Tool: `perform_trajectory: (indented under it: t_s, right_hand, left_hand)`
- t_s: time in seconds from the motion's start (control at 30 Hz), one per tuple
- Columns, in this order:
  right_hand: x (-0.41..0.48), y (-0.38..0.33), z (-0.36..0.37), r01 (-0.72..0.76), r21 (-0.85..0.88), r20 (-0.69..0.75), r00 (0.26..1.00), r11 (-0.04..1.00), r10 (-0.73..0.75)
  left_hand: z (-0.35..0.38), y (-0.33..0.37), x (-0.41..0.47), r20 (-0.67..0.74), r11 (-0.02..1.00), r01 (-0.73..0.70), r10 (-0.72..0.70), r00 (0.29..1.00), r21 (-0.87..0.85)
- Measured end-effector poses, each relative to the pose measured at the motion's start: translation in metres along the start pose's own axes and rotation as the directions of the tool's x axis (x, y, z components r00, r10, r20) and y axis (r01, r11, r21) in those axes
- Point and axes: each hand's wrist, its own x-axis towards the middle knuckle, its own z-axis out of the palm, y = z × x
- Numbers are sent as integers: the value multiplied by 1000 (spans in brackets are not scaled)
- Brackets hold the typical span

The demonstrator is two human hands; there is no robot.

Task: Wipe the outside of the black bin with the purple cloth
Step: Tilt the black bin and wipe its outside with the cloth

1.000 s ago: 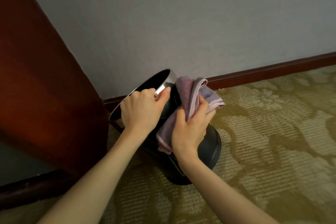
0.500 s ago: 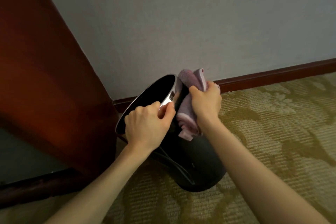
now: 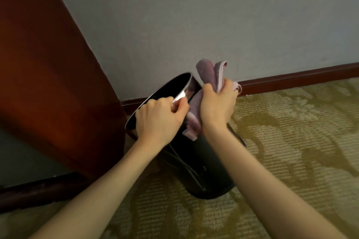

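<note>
The black bin [image 3: 202, 163] with a shiny metal rim stands tilted on the carpet, its mouth leaning toward the wall and the wooden panel. My left hand [image 3: 159, 120] grips the rim at its near edge. My right hand [image 3: 217, 105] is closed around the bunched purple cloth [image 3: 210, 75] and presses it against the upper outside of the bin, just below the rim. Part of the cloth sticks up above my fingers and a tail hangs down between my two hands. My forearms hide part of the bin's side.
A dark red wooden panel [image 3: 48, 75] rises close on the left of the bin. A grey wall [image 3: 213, 15] with a dark red skirting board [image 3: 299, 78] runs behind. Patterned green-beige carpet [image 3: 291, 141] spreads to the right and front.
My right hand slid the cloth up the bin's side from the middle to the rim. The left hand kept its hold on the rim.
</note>
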Motion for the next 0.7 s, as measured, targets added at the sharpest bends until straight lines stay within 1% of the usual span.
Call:
perform_trajectory:
  t_s: [0.1, 0.17, 0.27, 0.4, 0.5, 0.6, 0.7]
  right_hand:
    - [-38, 4, 0, 118, 67, -40, 993, 991, -115]
    - [-49, 8, 0, 142, 76, -33, 990, 987, -140]
    - [-45, 8, 0, 130, 38, -21, 991, 991, -129]
    - [-31, 4, -1, 140, -17, 22, 990, 990, -140]
    - [-13, 0, 0, 126, -36, 55, 991, 991, -124]
    - [11, -2, 3, 86, -54, 123, 989, 995, -78]
    - [29, -2, 7, 81, -62, 214, 975, 995, -66]
  left_hand:
    - [2, 1, 10, 30, 999, 34, -33, 999, -27]
    - [2, -2, 12, 50, 997, 53, -50, 997, -51]
    - [2, 0, 8, 56, 994, 63, -58, 997, -87]
    - [0, 2, 3, 22, 995, 71, -70, 997, -76]
    - [-1, 1, -1, 25, 995, 61, -59, 998, -81]
    - [-2, -2, -5, 8, 997, 44, -43, 999, -65]
    - [-4, -7, -7, -6, 997, 36, -37, 999, -66]
